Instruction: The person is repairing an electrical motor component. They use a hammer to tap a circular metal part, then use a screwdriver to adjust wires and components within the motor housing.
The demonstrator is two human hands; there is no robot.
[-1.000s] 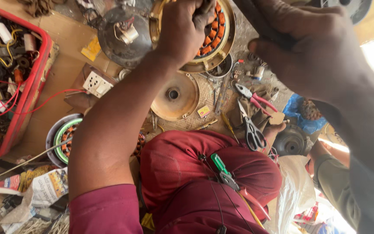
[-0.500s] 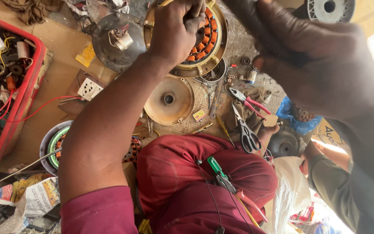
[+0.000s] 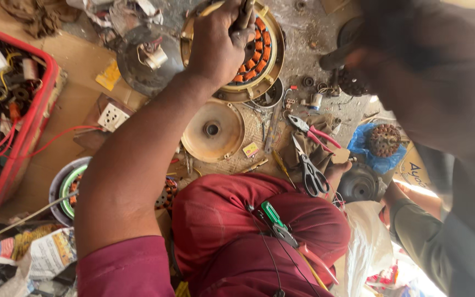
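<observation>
1. The left hand [image 3: 218, 47] is closed in a fist around the dark handle of a tool [image 3: 244, 15], near the top edge of the view; the tool's working end is out of sight.
2. That fist rests over a round fan motor [image 3: 259, 52] lying on the ground, a brass-coloured ring with orange copper windings showing to the right of the fingers.
3. The right hand [image 3: 413, 60] is a dark, blurred shape close to the camera at the upper right; I cannot tell how far open it is or whether it holds anything.
4. Just below the motor lies a round tan metal cover [image 3: 213, 130] with a hole in its middle.
5. To the left of the motor sits a dark round cover [image 3: 141, 63] with a small white part on it.
6. Right of the tan cover, red-handled pliers [image 3: 314, 132] and black-handled scissors [image 3: 310, 170] lie on a scrap of cloth, the scissors just below the pliers.
7. A red crate [image 3: 28, 132] full of wires and small parts stands at the left edge.
8. A white wall socket [image 3: 112, 116] lies between the crate and the tan cover.
9. A second wound motor [image 3: 383, 140] rests on blue plastic at the right.
10. A green-handled screwdriver [image 3: 275, 219] lies on the person's red-clothed lap, at the bottom.
</observation>
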